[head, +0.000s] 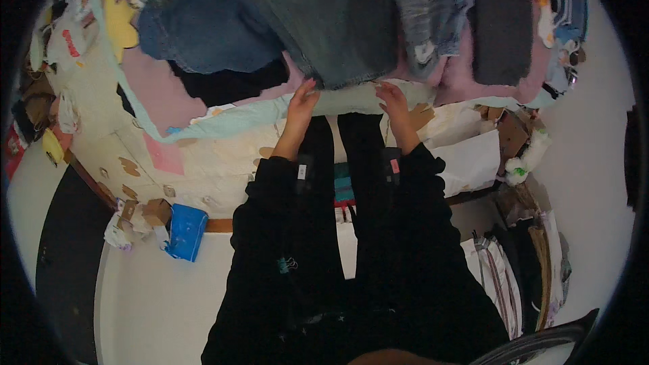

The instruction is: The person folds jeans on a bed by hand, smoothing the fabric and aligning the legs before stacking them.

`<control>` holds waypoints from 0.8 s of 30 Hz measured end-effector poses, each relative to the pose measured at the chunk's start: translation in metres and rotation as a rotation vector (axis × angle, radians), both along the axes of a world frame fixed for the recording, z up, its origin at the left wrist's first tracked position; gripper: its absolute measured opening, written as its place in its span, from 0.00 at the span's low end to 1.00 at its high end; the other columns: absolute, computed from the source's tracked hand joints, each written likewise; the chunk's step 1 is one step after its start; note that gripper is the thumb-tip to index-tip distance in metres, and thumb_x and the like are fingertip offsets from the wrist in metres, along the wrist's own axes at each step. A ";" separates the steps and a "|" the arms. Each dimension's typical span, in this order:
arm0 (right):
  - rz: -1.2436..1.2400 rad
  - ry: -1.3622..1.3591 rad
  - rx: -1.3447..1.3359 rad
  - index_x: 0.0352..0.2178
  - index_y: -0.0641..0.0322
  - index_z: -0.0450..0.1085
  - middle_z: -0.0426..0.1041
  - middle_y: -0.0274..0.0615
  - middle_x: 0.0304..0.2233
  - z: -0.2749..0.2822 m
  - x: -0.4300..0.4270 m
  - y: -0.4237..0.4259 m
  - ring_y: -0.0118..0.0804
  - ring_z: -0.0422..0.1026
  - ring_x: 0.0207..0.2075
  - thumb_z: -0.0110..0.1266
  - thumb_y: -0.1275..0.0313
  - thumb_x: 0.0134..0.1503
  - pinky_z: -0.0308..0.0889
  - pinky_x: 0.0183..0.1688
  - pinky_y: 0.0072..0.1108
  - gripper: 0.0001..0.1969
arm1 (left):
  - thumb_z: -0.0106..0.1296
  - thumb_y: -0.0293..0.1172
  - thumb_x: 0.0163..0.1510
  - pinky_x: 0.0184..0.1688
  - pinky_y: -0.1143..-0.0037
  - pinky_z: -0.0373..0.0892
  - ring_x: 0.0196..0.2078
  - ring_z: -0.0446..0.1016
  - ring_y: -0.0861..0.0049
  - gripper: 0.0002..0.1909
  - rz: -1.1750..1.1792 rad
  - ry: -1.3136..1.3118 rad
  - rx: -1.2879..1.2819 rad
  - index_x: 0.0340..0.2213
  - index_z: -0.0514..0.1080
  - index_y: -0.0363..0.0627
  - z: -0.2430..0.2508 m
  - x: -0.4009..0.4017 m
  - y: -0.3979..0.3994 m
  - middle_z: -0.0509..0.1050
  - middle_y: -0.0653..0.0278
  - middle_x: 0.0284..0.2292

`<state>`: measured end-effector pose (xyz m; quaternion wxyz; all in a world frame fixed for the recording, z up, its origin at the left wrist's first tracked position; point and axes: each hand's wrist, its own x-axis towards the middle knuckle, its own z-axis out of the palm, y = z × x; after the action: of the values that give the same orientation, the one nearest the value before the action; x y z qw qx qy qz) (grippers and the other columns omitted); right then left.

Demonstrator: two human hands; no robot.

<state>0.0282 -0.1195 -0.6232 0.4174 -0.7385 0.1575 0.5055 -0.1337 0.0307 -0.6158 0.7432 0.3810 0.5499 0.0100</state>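
Dark grey-green denim trousers (334, 25) lie spread before me, their lower edge towards my body. At the left corner of that edge is my left hand (303, 104), fingers extended; whether it touches the cloth is hard to tell. My right hand (394, 104) is beside the right corner with its fingers apart. Blue denim (208, 30) lies bunched to the left, over a black cloth (233, 83). Faded blue jeans (431, 10) lie on the right. Further right a folded dark grey garment (502, 38) rests on a pink blanket (167, 91) with a pale green border.
A yellow flower-shaped piece (120, 25) is at the upper left. Plastic bags (66, 45) crowd the far left. A blue bag (186, 232) and small cardboard boxes (156, 212) sit lower left. Striped cloth (499, 284) and other garments hang or stand at the lower right.
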 end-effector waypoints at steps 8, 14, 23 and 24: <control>-0.300 0.177 0.129 0.35 0.56 0.59 0.64 0.33 0.33 -0.052 -0.003 0.012 0.28 0.62 0.37 0.51 0.64 0.43 0.55 0.40 0.23 0.17 | 0.52 0.31 0.41 0.39 0.79 0.60 0.38 0.63 0.74 0.25 0.069 0.164 0.204 0.39 0.56 0.33 -0.057 0.034 -0.024 0.64 0.57 0.35; -0.411 0.164 0.123 0.36 0.56 0.57 0.63 0.33 0.33 -0.042 0.004 0.023 0.28 0.62 0.35 0.52 0.65 0.43 0.55 0.40 0.23 0.19 | 0.53 0.32 0.40 0.30 0.83 0.59 0.27 0.61 0.83 0.18 0.208 0.096 0.164 0.30 0.60 0.36 -0.066 0.036 -0.017 0.64 0.65 0.26; -0.387 0.019 0.169 0.38 0.54 0.59 0.62 0.35 0.40 -0.013 0.006 0.021 0.32 0.61 0.40 0.51 0.65 0.43 0.54 0.42 0.24 0.18 | 0.50 0.31 0.41 0.28 0.84 0.56 0.25 0.60 0.85 0.10 0.116 0.139 0.041 0.24 0.64 0.37 -0.031 0.035 -0.016 0.64 0.70 0.22; -0.527 0.072 0.377 0.37 0.54 0.60 0.62 0.35 0.40 -0.007 0.004 0.024 0.32 0.60 0.41 0.51 0.65 0.44 0.55 0.41 0.24 0.18 | 0.48 0.30 0.42 0.30 0.84 0.57 0.27 0.61 0.84 0.09 0.192 0.080 -0.041 0.26 0.65 0.37 -0.024 0.036 -0.015 0.65 0.69 0.23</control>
<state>0.0319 -0.0952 -0.6306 0.6572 -0.5639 0.2616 0.4262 -0.0980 0.0156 -0.6394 0.7238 0.3115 0.6133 0.0549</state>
